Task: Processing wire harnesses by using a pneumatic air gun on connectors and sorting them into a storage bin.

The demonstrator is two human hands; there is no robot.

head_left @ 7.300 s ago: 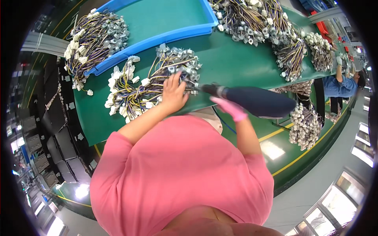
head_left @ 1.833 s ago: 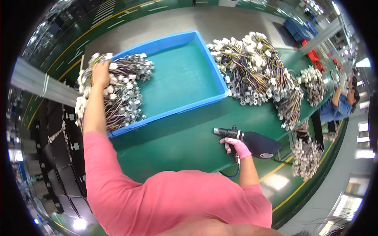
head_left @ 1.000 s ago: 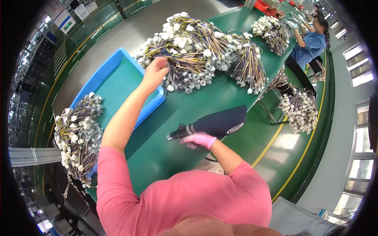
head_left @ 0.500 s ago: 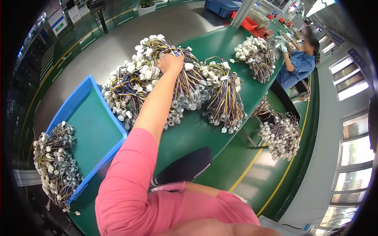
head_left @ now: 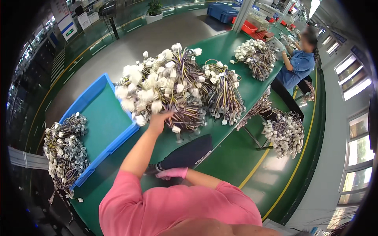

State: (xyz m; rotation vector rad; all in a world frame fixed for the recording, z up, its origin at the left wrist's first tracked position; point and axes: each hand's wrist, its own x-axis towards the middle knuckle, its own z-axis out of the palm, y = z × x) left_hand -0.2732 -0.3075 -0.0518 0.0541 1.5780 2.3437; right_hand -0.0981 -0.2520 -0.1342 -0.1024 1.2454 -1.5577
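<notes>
My bare left hand [head_left: 158, 121] is closed on a wire harness bundle [head_left: 188, 114] at the near side of a big heap of wire harnesses [head_left: 157, 80] with white connectors. Motion smears much of the heap. Close to my body, my right hand [head_left: 173, 173] wears a pink glove. Its fingers look closed, beside the narrow end of a dark, flat, padded-looking object [head_left: 187, 153]; whether they hold it is unclear. Just right of the heap lies a tied harness bundle [head_left: 226, 96].
A blue tray [head_left: 104, 151] stands left, with harnesses [head_left: 67, 147] along its outer side. More harnesses [head_left: 258, 57] lie farther along the green table [head_left: 214, 49]. Others [head_left: 283, 131] hang beyond its right edge. A gloved co-worker in blue [head_left: 297, 65] stands at the far right.
My left hand has come from the heap's top down to its near side, and the heap's wires have shifted. My right hand shows more fully beside the dark object.
</notes>
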